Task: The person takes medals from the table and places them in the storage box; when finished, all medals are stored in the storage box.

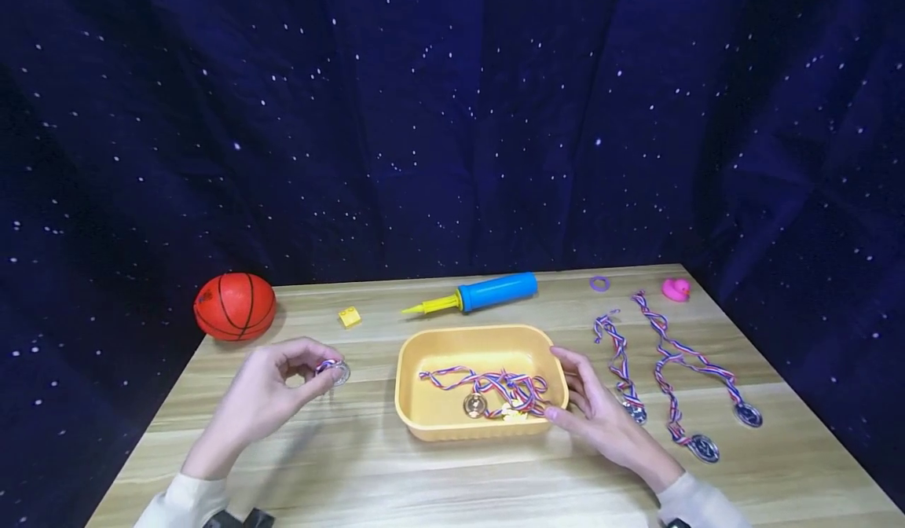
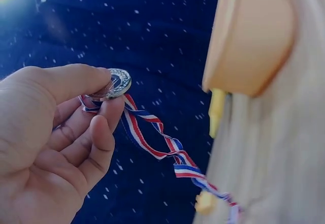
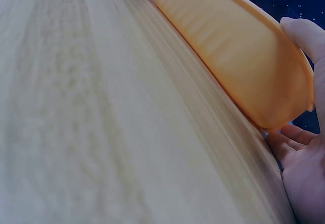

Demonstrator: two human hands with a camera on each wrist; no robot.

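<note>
Medal [image 1: 342,372] pinched in the left hand [image 1: 290,379]; yellow-orange container [image 1: 459,434] held by the right hand [image 1: 601,422].
Head view: the medal, at the left fingertips, is probably light, rigid and smooth, best taken by its rim. Left wrist view: thumb and fingers grip a silvery disc with patterned edge; its striped red, white and blue ribbon [image 2: 187,170], presumably soft, trails beyond them. Right wrist view: thumb at the container's rim, other fingers lower, near its base.

Dark blue curtain [image 1: 452,119] (white-speckled) behind a pale wood-grain table [image 1: 396,485].
</note>
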